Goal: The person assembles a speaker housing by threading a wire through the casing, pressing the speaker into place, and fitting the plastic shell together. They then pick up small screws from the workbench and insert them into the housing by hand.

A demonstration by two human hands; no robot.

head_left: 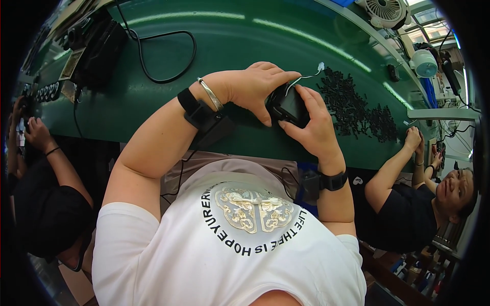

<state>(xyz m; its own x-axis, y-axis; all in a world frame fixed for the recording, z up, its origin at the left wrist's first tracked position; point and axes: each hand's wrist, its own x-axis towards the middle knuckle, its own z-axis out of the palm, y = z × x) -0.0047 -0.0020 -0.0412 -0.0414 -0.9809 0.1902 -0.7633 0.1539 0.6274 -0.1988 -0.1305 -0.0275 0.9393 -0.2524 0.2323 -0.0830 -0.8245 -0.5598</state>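
Over the green work table, both my hands hold a small black box-shaped device. My left hand grips its left side, thumb at the near edge and fingers curled over the far side. From the right, my right hand presses it, fingers along the right edge and thumb at the near corner. A thin white wire runs from the device to a white plug on the table. Part of the device is hidden by my fingers, so its exact kind cannot be made out.
Many small black pieces lie in a pile to the right on the green table. A black cable loops at the far left beside a black machine. A person sits at right, another at left. Fans stand beyond.
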